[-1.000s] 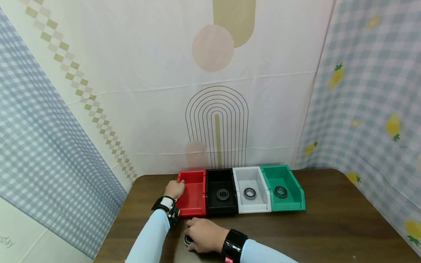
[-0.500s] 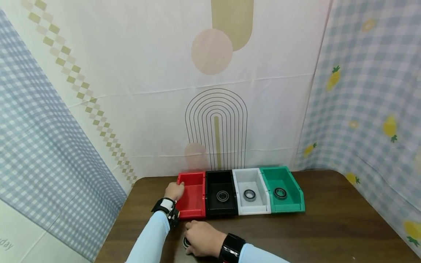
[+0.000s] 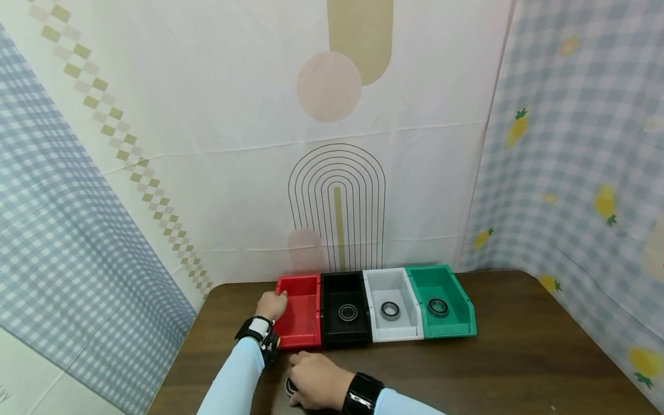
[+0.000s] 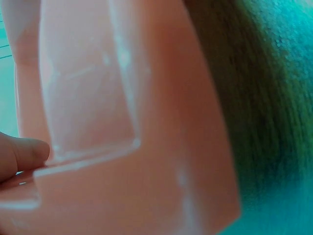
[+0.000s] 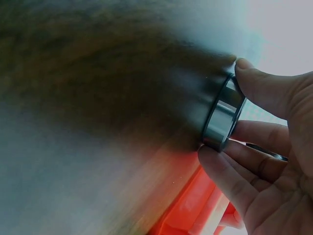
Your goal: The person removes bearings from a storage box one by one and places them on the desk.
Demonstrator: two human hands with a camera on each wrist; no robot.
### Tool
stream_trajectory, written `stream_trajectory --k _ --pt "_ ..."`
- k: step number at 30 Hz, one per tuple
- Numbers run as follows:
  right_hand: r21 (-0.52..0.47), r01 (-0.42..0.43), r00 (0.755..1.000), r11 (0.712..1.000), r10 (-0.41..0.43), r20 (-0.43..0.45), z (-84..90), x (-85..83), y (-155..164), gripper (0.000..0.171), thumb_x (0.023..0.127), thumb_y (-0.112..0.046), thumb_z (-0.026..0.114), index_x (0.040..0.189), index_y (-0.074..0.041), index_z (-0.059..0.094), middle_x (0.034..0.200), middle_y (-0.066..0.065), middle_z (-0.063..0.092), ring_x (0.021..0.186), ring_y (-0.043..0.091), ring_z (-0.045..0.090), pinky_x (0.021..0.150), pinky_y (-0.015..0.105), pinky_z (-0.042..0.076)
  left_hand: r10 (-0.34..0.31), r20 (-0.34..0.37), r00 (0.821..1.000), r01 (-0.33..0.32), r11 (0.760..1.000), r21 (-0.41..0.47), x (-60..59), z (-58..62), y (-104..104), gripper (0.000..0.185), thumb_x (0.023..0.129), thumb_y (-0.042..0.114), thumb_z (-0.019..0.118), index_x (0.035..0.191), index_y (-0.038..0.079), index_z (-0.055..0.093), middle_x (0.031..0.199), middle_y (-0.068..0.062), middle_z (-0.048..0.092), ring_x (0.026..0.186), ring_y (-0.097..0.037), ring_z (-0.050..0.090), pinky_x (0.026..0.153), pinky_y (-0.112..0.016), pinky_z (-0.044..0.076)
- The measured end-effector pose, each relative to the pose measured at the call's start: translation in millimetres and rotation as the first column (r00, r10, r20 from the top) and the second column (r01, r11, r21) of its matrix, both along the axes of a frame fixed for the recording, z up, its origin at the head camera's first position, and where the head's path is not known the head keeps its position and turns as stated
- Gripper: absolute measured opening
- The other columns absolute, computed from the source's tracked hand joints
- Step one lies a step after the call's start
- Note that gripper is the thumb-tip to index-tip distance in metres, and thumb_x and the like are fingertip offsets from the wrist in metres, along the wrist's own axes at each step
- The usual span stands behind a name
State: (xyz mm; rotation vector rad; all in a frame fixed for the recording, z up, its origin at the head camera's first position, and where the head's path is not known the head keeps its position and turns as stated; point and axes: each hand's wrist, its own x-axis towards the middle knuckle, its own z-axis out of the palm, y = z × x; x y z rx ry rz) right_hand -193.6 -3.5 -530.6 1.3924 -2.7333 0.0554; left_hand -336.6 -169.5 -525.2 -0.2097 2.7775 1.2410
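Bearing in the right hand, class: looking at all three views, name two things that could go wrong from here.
1. The right hand pinches the bearing only by its smooth rim, at the fingertips; it might slip and roll across the table.
2. The left hand holds the red bin by its left wall; a nudge could shift the black bin touching it.

We face a dark brown wooden surface (image 3: 519, 346) closed in by hung cloths: a cream backdrop (image 3: 233, 115) with an arch of thin lines and tan shapes, blue gingham (image 3: 62, 242) at left, pineapple-print gingham (image 3: 581, 144) at right. The light is even.
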Motion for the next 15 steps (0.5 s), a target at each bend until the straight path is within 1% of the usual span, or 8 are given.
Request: stream_trajectory --k 8,15 --pt "0.011 0.020 0.999 1.000 -0.021 0.047 3.6 -0.2 -2.4 0.027 0.092 -0.052 0.080 0.099 -0.026 0.078 0.096 -0.013 0.064 0.082 -0.002 0.054 0.067 0.014 0.044 0.004 -0.011 1.000 -0.004 1.000 0.003 -0.4 -1.6 0.5 0.042 0.111 0.030 0.046 0.075 0.010 0.053 0.066 -0.003 0.048 0.068 -0.021 0.054 0.062 -0.030 0.042" --pt "0.020 0.030 1.000 0.999 -0.030 -0.003 3.8 2.6 -3.8 0.027 0.090 -0.053 0.081 0.097 -0.027 0.078 0.095 -0.013 0.063 0.081 -0.001 0.054 0.066 0.015 0.043 0.015 -0.018 1.000 -0.015 1.000 -0.006 1.0 0.7 1.1 0.042 0.111 0.030 0.046 0.076 0.010 0.055 0.065 -0.002 0.048 0.068 -0.021 0.054 0.062 -0.029 0.042"
